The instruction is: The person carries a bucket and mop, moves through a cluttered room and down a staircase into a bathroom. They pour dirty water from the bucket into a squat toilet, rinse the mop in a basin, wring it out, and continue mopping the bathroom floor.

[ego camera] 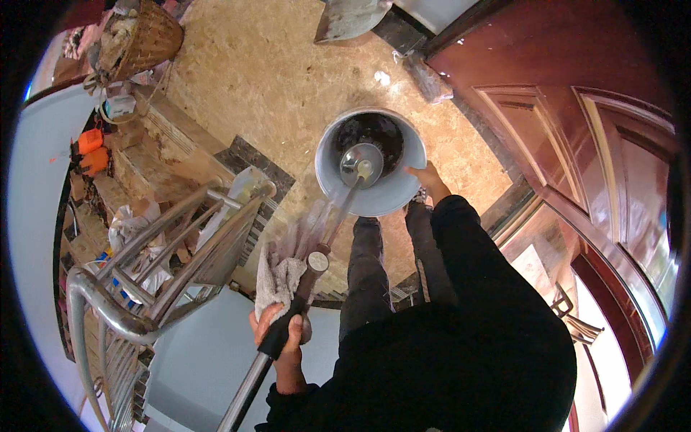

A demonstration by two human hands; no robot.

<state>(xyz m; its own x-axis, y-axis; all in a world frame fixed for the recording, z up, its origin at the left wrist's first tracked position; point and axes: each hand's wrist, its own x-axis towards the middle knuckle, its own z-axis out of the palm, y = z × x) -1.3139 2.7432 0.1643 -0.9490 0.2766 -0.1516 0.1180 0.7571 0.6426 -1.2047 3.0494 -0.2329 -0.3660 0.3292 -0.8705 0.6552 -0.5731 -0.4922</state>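
Observation:
My left hand (283,332) is wrapped around the dark grip of a metal pole (309,283), with a light grey cloth (278,278) bunched against it. Above the cloth there are pale purplish streaks, too blurred to identify. Slanting away from me, the pole reaches into a round pale grey bucket (329,154) on the floor. A round, clear-looking disc (353,156) surrounds its far end inside. Dark contents (380,129) show at the bucket's bottom. My right hand (432,181) grips the bucket's near right rim, its fingertips over the edge.
A tubular metal stair railing (167,254) stands at left beside stone steps (162,127) holding bags and orange items (92,151). A woven basket (148,40) sits at upper left. At right is a brown panelled door (545,129). A dustpan-like metal sheet (348,19) lies ahead.

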